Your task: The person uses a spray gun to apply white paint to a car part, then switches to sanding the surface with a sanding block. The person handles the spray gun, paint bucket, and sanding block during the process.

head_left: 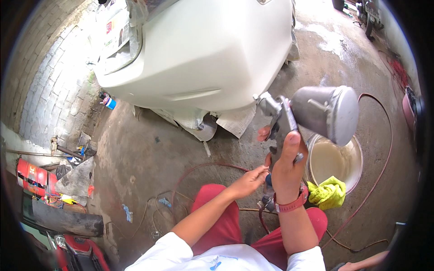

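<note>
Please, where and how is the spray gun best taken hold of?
I would grip the spray gun by its slim handle, coming from the right and below, much as the right hand does. The wide cup tips out to the right above that hand and looks too bulky for a secure hold; the narrow handle should suit a closed palm better.

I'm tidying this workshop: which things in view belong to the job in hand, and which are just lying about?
Likely in the job:
spray gun, in the right hand, left hand close by
white car body
red hose
perhaps the bucket and yellow-green cloth

Seemingly lying about:
blue can
red container
</note>
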Available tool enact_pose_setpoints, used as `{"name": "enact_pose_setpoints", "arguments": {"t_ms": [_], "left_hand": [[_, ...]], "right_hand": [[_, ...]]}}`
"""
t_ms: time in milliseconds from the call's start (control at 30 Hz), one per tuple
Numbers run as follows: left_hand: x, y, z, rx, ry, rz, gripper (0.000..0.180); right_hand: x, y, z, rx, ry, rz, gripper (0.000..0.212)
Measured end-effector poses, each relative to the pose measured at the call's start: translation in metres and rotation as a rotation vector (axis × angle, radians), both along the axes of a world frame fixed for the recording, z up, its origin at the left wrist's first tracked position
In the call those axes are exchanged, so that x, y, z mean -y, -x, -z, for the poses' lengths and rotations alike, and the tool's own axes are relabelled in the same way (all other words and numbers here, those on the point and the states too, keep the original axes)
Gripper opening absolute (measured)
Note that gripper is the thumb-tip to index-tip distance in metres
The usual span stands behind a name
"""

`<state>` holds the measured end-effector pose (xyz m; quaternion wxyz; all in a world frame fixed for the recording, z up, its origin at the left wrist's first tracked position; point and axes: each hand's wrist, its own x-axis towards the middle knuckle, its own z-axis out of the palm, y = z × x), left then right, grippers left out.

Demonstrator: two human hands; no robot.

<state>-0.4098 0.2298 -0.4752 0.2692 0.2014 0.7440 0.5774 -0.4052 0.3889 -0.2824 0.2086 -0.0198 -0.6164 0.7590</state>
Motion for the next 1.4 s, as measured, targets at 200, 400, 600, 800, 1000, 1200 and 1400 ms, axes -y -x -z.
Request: {"name": "enact_pose_setpoints", "arguments": {"t_ms": [200,400,600,800,1000,1200,1400], "left_hand": [[0.002,-0.007,0.075,-0.312,0.919,0.63,0.058],[0.001,0.002,0.143,-0.213,0.447,0.448,0.059],[0.032,0.011,0.145,-0.306,0.775,0.628,0.06],[0.035,0.005,0.076,-0.122,0.947,0.573,0.056],[0.033,0.01,0.052,-0.109,0.984,0.599,0.063],[0.036,0.01,0.07,-0.156,0.95,0.568,0.062],[0.038,0.014,0.108,-0.198,0.908,0.642,0.061]], "right_hand": [[0.015,0.016,-0.031,-0.084,0.032,-0.108,0.059],[0.035,0.007,-0.031,0.024,0.169,-0.479,0.06],[0.022,0.007,-0.036,-0.009,0.082,-0.414,0.059],[-0.011,0.012,-0.041,-0.003,-0.047,-0.019,0.065],[-0.029,0.013,-0.039,-0.001,0.0,0.242,0.063],[-0.013,0.01,-0.033,-0.118,-0.017,0.177,0.054],[0.011,0.003,-0.033,-0.141,-0.043,-0.185,0.055]]}}
